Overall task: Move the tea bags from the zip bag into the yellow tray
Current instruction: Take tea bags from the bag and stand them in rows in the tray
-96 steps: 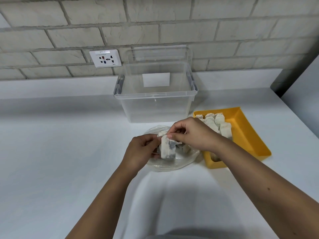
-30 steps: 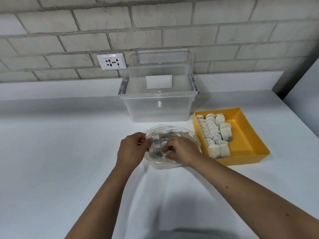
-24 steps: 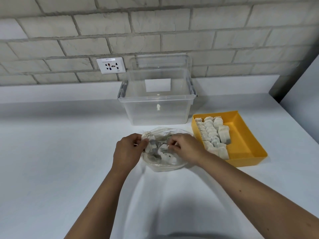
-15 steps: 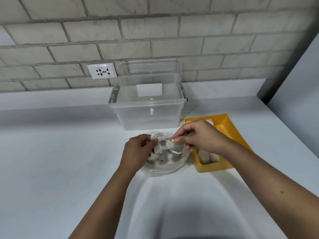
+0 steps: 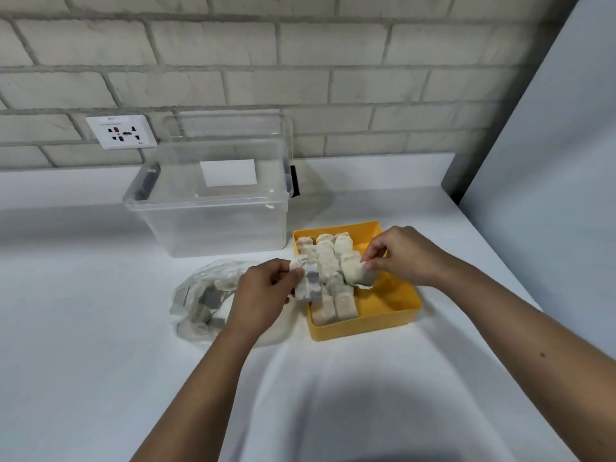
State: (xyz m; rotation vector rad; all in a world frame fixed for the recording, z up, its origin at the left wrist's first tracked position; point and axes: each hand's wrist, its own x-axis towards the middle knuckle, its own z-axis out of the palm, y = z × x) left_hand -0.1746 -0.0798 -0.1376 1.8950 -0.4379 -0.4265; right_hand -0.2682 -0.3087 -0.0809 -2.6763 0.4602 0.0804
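Left hand [image 5: 263, 295] pinches one pale crumpled paper tea bag [image 5: 308, 283] at the 9 o'clock rim of the one rectangular yellow plastic tray [image 5: 366, 325]. Right hand [image 5: 405, 255] pinches a second tea bag [image 5: 355, 271] above the tray's packed rows, too crowded to count. One clear plastic zip bag [image 5: 200, 298], part-filled, lies at the tray's 9 o'clock.

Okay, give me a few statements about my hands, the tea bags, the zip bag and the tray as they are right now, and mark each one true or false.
1. The right hand pinches a tea bag over the yellow tray. True.
2. The left hand holds nothing. False: it holds a second tea bag at the tray's left edge.
3. The zip bag lies left of the tray with tea bags inside. True.
4. The clear bin stands nearer the person than the tray. False: it stands farther back, toward the brick wall.
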